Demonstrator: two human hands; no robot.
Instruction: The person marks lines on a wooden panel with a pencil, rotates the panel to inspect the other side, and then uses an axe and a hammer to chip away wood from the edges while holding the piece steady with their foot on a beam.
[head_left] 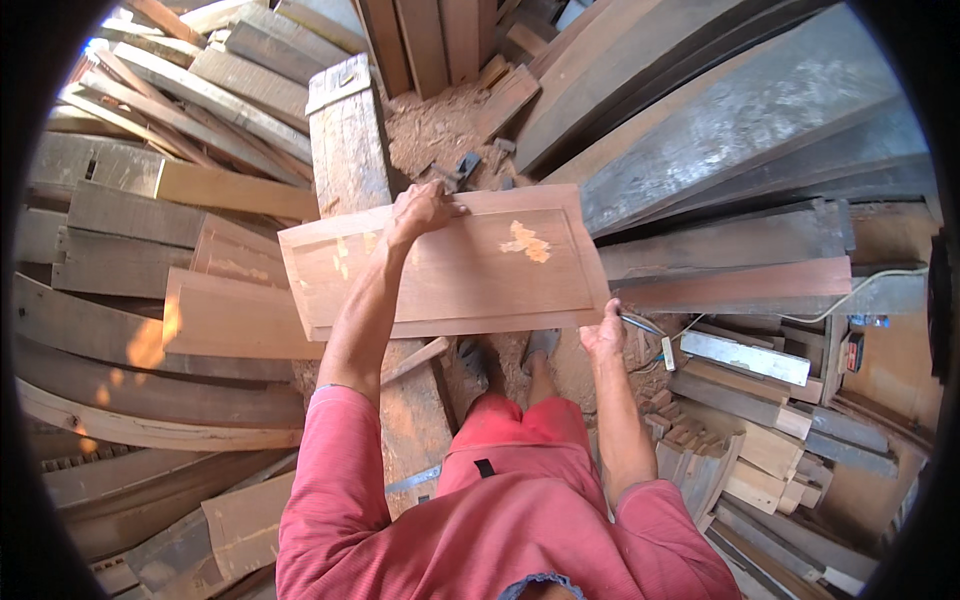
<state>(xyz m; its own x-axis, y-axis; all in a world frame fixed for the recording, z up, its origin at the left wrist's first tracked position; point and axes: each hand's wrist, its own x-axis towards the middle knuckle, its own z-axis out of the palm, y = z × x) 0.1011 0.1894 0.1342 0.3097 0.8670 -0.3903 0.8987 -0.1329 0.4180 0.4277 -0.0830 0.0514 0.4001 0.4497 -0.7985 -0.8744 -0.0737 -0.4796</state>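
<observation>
A reddish-brown wooden panel (460, 270) with a recessed line around its border is held out in front of me over a rough timber beam. Patches of sunlight fall on its face. My left hand (425, 210) reaches across it, fingers curled at the far edge; the fingertips are partly hidden. My right hand (604, 332) grips the near right corner, thumb up along the edge and fingers out of sight underneath. The worn beam (345, 150) runs away from me beneath the panel, and sawdust covers the floor around it.
Stacked boards (130, 240) fill the left side. Long dark planks (740, 110) lie at the right, with short offcuts (760, 450) piled below them. A pale cable (855, 292) runs at the right. A metal strip (413, 479) lies on the beam near me.
</observation>
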